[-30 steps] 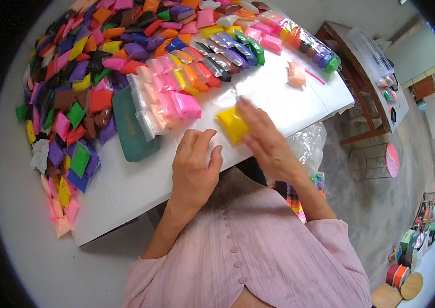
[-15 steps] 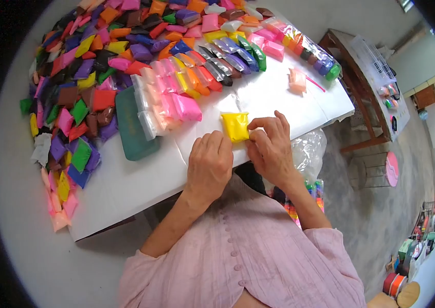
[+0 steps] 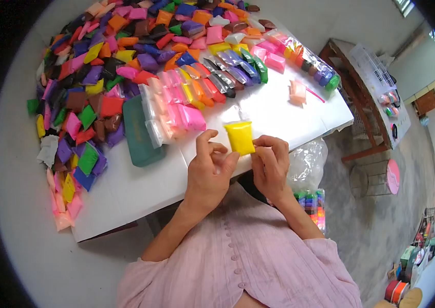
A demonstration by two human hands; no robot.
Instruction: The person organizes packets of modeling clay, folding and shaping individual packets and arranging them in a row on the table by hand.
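Observation:
A small yellow clay packet (image 3: 240,139) in clear wrap is at the front edge of the white table, between my hands. My right hand (image 3: 272,167) pinches its lower right corner between thumb and fingers. My left hand (image 3: 208,172) is open, fingers apart and partly bent, its thumb tip at the packet's lower left corner; whether it touches I cannot tell. Just beyond lie overlapping rows of clear-wrapped packets (image 3: 189,92) in peach, pink, yellow, orange, red, black, blue and green. A loose pink packet (image 3: 191,118) rests on the near end of these rows.
A dark green case (image 3: 142,132) lies left of the rows. Heaped coloured packets (image 3: 94,77) cover the table's far left. To the right are a peach packet (image 3: 297,92), a pink stick (image 3: 315,95) and a long filled bag (image 3: 307,55). Clear plastic bags (image 3: 308,161) hang beside the table's edge.
The yellow packet has been raised and tilted toward me by my right hand. My left hand has opened from a closed shape, its thumb moving to the packet's corner.

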